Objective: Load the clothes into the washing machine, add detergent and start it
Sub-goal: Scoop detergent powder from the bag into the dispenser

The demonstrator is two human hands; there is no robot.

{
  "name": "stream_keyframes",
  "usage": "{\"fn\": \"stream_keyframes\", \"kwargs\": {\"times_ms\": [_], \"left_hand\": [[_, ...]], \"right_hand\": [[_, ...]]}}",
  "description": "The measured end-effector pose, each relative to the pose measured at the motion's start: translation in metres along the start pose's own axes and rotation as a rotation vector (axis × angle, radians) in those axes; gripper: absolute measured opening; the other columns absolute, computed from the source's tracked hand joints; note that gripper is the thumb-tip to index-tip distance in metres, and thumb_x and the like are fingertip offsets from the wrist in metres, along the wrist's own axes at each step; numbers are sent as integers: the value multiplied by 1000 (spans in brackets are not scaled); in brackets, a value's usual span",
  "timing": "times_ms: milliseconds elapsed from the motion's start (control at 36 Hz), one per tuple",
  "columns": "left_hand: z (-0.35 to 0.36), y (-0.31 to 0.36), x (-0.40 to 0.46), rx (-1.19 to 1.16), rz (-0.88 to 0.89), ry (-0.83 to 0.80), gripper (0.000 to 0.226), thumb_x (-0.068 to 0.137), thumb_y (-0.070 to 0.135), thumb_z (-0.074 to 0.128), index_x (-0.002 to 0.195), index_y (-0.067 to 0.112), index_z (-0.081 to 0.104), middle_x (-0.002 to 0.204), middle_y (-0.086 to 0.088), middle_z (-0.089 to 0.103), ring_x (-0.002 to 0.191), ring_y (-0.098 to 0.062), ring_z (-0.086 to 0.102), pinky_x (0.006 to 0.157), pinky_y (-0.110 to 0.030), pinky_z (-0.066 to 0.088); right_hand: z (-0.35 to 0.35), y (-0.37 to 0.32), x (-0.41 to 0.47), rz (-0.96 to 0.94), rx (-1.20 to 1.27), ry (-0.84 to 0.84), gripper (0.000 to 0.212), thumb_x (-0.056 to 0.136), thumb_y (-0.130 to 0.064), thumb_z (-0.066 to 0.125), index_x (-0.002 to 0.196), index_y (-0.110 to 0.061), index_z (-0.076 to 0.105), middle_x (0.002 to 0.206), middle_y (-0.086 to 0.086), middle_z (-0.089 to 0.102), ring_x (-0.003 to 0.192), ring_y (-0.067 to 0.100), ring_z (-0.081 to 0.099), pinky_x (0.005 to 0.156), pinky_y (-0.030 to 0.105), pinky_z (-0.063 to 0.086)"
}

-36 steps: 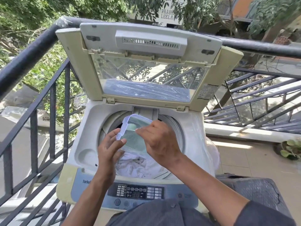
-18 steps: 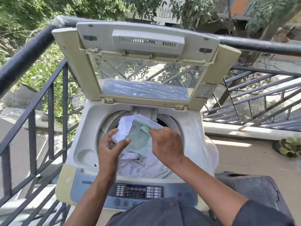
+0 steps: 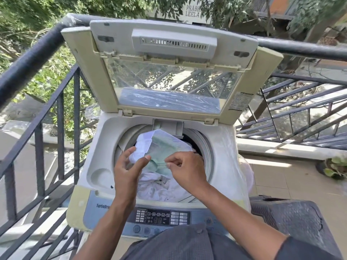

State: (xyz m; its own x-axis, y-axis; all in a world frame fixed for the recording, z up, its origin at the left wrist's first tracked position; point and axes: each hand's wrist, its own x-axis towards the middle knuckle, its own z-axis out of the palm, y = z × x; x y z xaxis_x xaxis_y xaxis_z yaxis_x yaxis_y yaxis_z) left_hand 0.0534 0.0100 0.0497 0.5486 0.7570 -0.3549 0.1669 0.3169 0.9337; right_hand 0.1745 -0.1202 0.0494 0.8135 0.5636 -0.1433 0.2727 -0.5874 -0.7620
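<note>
Over the open drum of the washing machine, a translucent detergent pouch hung between both hands: left hand pinched its left edge, right hand pinched its lower edge, above white clothes.

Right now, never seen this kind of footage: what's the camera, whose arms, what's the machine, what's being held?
There is no robot here. A person wears one wide-angle camera on the head, looking forward and down, so the two arms entering from the bottom are their own. In front stands a top-loading washing machine on a balcony with dark railings. Its lid is propped open, and white clothes lie in the drum. Over the opening, the left hand and right hand each pinch a white and pale green plastic pouch; its contents cannot be read. The control panel sits at the near edge.
</note>
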Motion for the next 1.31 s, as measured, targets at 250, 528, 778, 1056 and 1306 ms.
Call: {"fn": "stream_keyframes", "kwargs": {"times_ms": [250,528,778,1056,1306], "left_hand": [[0,-14,8,15,-49,60,85,52,58,86,130,29,67,123,0,68,121,-31,66,109,-50,52],[3,-29,30,-126,-220,82,93,53,52,91,134,16,64,136,-18,67,123,-36,67,108,-53,53],[-4,-42,39,-160,-261,100,94,53,53,91,136,19,63,140,-12,65,129,-31,64,111,-53,50],[-6,-46,44,-170,-257,123,95,54,48,91,138,16,59,140,-14,64,130,-36,62,113,-59,47],[-11,-45,41,-169,-263,125,90,59,48,92,137,17,60,139,-15,66,128,-36,64,111,-60,48]], "right_hand": [[-18,17,3,424,592,-53,11,85,-6,78,92,-14,82,70,-7,73,53,0,53,49,12,38],[-37,33,10,509,646,-124,12,87,-8,76,94,-16,82,79,0,76,73,17,51,47,18,33],[-53,41,45,446,735,87,12,87,-9,77,95,-15,82,80,11,73,62,14,57,46,21,37],[-34,29,94,363,523,312,10,87,-12,77,90,-20,81,80,-4,78,70,8,71,72,25,59],[-10,16,116,168,111,262,14,92,-23,70,100,-26,81,94,-13,78,86,1,71,82,33,62]]}}
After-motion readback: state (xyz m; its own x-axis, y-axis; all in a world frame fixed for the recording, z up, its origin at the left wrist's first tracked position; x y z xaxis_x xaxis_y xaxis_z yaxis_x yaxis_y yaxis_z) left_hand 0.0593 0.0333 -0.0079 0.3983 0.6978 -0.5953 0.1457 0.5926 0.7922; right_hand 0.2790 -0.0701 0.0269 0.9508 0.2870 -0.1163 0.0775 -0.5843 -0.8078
